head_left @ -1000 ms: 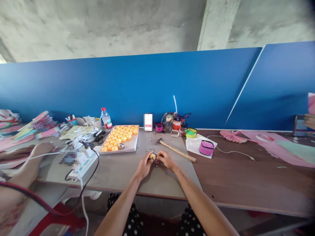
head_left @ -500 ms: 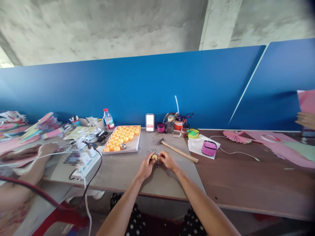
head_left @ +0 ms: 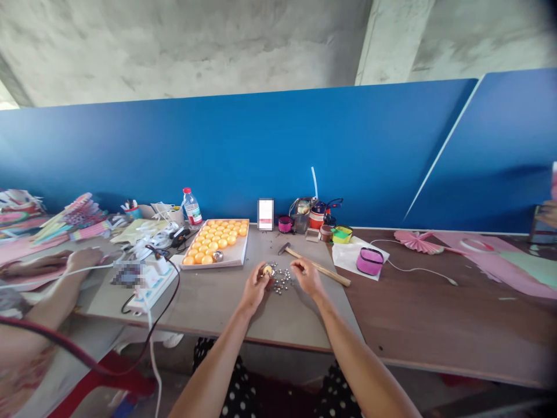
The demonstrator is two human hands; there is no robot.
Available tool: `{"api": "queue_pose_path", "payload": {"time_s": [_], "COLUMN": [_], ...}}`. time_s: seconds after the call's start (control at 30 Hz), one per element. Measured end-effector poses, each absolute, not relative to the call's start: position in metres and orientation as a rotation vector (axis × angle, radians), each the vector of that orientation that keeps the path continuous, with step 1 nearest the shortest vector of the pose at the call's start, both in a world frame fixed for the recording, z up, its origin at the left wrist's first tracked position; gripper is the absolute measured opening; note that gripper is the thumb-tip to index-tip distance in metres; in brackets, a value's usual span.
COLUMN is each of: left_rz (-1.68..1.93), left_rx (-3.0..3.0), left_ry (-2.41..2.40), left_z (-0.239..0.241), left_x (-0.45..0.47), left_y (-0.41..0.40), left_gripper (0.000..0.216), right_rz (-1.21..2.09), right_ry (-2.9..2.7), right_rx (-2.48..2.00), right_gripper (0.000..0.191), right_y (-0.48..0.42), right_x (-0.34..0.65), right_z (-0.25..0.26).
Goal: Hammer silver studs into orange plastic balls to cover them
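My left hand (head_left: 256, 284) grips a small orange ball (head_left: 268, 270) between thumb and fingers; dark or silvery specks show along its edge. Just to the right of it my right hand (head_left: 308, 277) is held apart from the ball, thumb and fingertips drawn together; whatever they pinch is too small to see. Between the two hands, a loose cluster of shiny silver beads or studs (head_left: 282, 281) lies on the grey board. Behind the right hand rests a hammer (head_left: 319, 266) with a wooden handle, partly covered by that hand.
A shallow white tray (head_left: 237, 255) of orange balls stands left, one silver-covered ball (head_left: 218, 256) in it. Beyond are a bottle (head_left: 191, 209), a phone (head_left: 265, 215) and small pots. A power strip (head_left: 152, 287) with cables lies near another person's arm (head_left: 65, 290). Right: a purple pouch (head_left: 369, 262).
My right hand has drawn away from the ball to the right. The left hand has shifted slightly left with the ball, uncovering the silver pieces on the board.
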State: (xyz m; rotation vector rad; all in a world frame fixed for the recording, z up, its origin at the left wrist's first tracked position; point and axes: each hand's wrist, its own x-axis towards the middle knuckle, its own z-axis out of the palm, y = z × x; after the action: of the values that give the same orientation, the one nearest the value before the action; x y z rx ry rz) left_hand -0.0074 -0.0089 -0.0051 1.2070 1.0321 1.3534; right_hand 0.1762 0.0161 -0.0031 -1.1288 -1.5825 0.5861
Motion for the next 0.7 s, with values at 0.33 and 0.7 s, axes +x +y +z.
{"api": "queue_pose_path", "payload": {"time_s": [0.33, 0.7], "left_rz": [1.387, 1.372], "left_rx": [1.197, 1.142], "left_ry": [0.955, 0.973], "left_z": [-0.004, -0.002], "left_x": [-0.007, -0.005], "left_y": [-0.011, -0.01], "left_gripper": [0.042, 0.043], "right_rz": [0.204, 0.23], "right_ry": [-1.996, -2.077], "right_rx": [-1.564, -1.478], "right_gripper": [0.029, 0.02], "right_y": [0.007, 0.005], "right_x": [0.176, 0.173], "right_z": [-0.008, -0.006]}}
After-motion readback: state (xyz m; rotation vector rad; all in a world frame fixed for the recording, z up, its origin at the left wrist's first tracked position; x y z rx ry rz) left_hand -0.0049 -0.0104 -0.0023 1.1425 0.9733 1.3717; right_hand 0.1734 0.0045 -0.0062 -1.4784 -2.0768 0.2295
